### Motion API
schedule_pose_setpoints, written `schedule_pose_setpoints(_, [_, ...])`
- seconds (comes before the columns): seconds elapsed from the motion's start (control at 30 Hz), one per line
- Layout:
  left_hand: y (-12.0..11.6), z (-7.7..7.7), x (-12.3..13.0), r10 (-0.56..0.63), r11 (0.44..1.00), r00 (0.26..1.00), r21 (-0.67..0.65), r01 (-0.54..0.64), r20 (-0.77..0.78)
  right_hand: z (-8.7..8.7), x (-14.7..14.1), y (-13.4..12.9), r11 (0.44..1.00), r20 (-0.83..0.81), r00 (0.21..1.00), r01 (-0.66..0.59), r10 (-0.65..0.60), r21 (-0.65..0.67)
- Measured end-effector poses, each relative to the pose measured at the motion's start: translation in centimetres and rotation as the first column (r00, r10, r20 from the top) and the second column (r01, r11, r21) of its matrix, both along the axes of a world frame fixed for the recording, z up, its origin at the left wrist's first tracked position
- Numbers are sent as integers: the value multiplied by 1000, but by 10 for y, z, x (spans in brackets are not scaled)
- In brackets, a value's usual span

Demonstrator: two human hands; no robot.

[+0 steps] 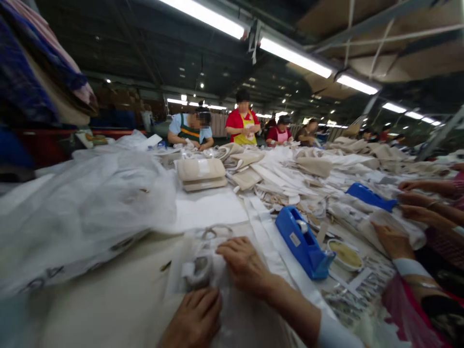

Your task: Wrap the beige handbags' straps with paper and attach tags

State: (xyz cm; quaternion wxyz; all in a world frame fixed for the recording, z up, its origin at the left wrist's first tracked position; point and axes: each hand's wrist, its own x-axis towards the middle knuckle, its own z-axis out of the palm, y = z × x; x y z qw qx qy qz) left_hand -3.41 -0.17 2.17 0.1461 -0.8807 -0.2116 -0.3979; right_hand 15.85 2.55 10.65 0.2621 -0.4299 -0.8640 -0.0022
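Note:
A clear plastic bag (181,261) lies flat in front of me, with a pale grey ring-shaped piece (200,271) and a small white tag showing through it. My left hand (197,314) is at the bag's near side, its fingers curled together on the plastic. To the right, my right hand (246,265) is bent over the bag, with fingers closed on the film and thumb mostly hidden. Just beyond its fingertips is a thin round loop (216,231) at the bag's far end.
A blue tape dispenser (300,241) and a bowl (346,255) stand at right. A big translucent plastic sack (108,198) bulges at left. Folded beige textiles (201,173) sit ahead. Co-workers' hands (395,239) are busy at the right edge; several people work across the table.

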Motion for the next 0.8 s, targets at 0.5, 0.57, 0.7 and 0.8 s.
schedule_pose_setpoints(0.5, [-20,34,-2,-34,976,966,-219,-23,-255,-88,7,-161,947,89,971,-238,224,214])
schedule_pose_setpoints(0.57, [-19,35,-2,-69,976,960,-218,8,-273,-87,5,-164,957,25,973,-231,230,176])
schedule_pose_setpoints(0.7, [-20,39,-4,-92,974,950,-224,24,-300,-83,2,-166,957,-67,969,-223,238,187])
schedule_pose_setpoints(0.8, [-21,41,-5,-108,968,941,-249,26,-320,-84,-6,-164,952,-103,969,-197,226,233])
